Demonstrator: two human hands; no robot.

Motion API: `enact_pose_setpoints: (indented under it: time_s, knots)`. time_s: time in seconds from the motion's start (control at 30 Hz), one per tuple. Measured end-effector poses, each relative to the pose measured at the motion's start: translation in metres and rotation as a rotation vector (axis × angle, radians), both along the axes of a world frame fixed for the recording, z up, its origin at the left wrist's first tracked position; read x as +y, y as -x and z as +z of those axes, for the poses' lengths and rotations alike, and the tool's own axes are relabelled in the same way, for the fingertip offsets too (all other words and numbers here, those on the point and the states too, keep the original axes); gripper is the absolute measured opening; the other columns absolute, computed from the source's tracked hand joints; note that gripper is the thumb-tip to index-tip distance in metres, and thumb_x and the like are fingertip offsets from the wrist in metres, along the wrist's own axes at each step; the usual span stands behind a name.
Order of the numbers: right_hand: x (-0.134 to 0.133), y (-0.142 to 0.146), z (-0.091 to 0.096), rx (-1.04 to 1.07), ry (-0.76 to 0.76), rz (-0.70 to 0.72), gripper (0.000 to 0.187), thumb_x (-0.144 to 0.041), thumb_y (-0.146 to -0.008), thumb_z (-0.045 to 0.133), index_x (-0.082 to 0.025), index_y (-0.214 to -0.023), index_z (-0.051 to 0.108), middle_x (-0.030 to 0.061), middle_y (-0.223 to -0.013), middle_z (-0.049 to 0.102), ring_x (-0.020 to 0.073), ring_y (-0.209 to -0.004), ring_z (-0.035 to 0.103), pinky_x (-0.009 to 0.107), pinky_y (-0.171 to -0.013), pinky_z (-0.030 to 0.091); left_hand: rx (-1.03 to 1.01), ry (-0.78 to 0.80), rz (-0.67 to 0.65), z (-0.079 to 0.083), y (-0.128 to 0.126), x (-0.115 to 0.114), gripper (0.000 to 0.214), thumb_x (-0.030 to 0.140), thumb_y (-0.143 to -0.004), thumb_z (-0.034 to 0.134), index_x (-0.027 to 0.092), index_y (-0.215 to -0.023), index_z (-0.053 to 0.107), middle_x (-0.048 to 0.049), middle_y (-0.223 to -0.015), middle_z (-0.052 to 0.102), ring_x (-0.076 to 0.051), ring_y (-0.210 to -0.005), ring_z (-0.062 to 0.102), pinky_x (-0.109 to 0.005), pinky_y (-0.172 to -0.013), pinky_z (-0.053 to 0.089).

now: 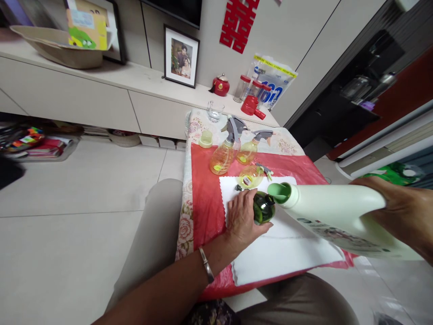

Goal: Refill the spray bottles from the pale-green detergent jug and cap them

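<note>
While your left hand clasps the round, translucent dark-green bottle and your right hand grips the pale-green plastic jug, its green spout, misaligned, could spill.

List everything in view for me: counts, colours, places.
jug: one, pale green, right
green bottle: one, dark green, at jug mouth
flowered cloth: one, whitish, centre
red sheet: one, red, over flowered cloth
white cloth: one, white, on red sheet
yellow bottle: one, yellow, beyond green bottle
spray bottles: at least two, yellow, beyond yellow bottle
cap: one, pale green, left of spray bottles
glass cup: one, clear, flowered cloth's far end
shelf: one, pale, back
red pot: one, red, on shelf
jars: three, clear, right of red pot
bag: one, mostly white, behind jars
picture frames: two, black, on shelf
basket: one, brown, shelf's left end
sign: one, red, above shelf
left hand: one, on green bottle
right hand: one, on jug
</note>
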State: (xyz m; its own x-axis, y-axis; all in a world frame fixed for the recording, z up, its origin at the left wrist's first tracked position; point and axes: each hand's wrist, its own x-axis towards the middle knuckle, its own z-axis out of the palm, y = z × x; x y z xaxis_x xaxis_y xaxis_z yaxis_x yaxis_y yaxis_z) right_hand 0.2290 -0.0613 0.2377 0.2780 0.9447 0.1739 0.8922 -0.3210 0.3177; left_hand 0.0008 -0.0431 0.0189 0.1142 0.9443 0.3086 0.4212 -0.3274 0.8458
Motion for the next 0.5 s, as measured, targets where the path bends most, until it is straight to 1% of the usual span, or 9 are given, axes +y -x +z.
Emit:
enact_pose_setpoints:
  time_s: [0.1,0.3,0.5]
  knots:
    - [0.0014,0.0009,-0.0005,0.043,0.030,-0.070,0.057,-0.051,-0.054,0.047,-0.044,-0.108,0.066,0.0002,-0.093,0.067,0.0261,-0.077,0.061,0.032,-0.062,0.041,0.000,0.004,0.004,-0.0003,-0.0003,0.0000,0.093,0.027,-0.061,0.086,0.027,-0.138,0.035,-0.0117,-0.138,0.054,-0.036,-0.130,0.051,-0.058,-0.106,0.045]
    - [0.0018,0.0029,0.0004,0.006,0.027,-0.047,0.055,-0.051,-0.055,0.047,-0.046,-0.107,0.065,0.0007,-0.089,0.066,0.0263,-0.076,0.061,0.032,-0.061,0.039,0.009,-0.001,0.000,-0.0001,0.0000,0.0000,0.092,0.028,-0.061,0.086,0.025,-0.137,0.035,-0.0127,-0.139,0.054,-0.036,-0.130,0.051,-0.057,-0.105,0.045]
    - [0.0042,-0.0019,-0.0007,0.002,0.021,-0.057,0.055,-0.053,-0.053,0.049,-0.048,-0.105,0.065,0.0002,-0.086,0.065,0.0271,-0.075,0.060,0.032,-0.060,0.038,0.021,0.006,0.002,0.0001,0.0000,-0.0003,0.092,0.029,-0.061,0.087,0.025,-0.137,0.035,-0.0122,-0.139,0.054,-0.034,-0.129,0.052,-0.055,-0.105,0.045]
